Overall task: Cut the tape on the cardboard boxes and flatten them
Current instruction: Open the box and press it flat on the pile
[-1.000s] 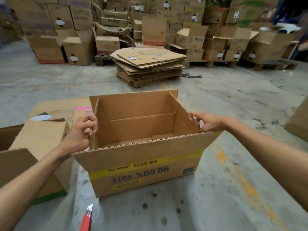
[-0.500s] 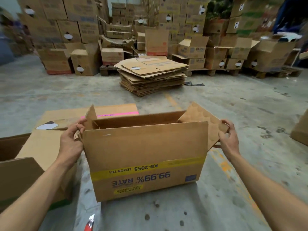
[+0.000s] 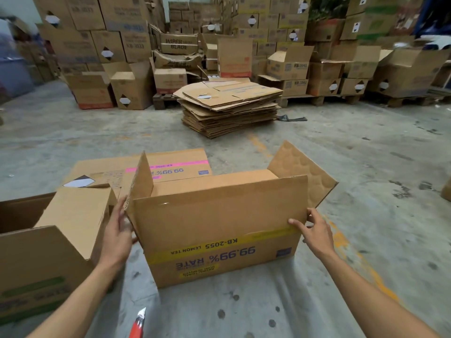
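Wall of stacked cartons fills 10 to 2 o'clock, some on pallets. In front of it at 12, a pile of flattened boxes on the concrete floor, prob. the drop point.

Task box, the lemon tea carton, sits dead centre, print upside down to the viewer. 1.0 s ago it was tipped w/ its open mouth facing the camera, inside visible; 0.5 s ago it was rolling up; now the printed side faces the viewer and the flaps stick up and out at 1 o'clock, another at 11. So tape looks already cut here and the person is turning the box to collapse it. Judgement: flattening step, just begun.

Left hand at 9 o'clock of the box: palm flat on the left corner, fingers mostly straight, wrapping round the edge, not pinching. Right hand at 3 o'clock: thumb on the front face, fingers curled behind the right edge, a loose hold.

Around: 2 more cartons in the way, an open box at 8 to 9 touching the left wrist area, a pink-striped box just behind at 11. They crowd a leftward fold. Red cutter at 6, blade out, near the left forearm, a snag risk.
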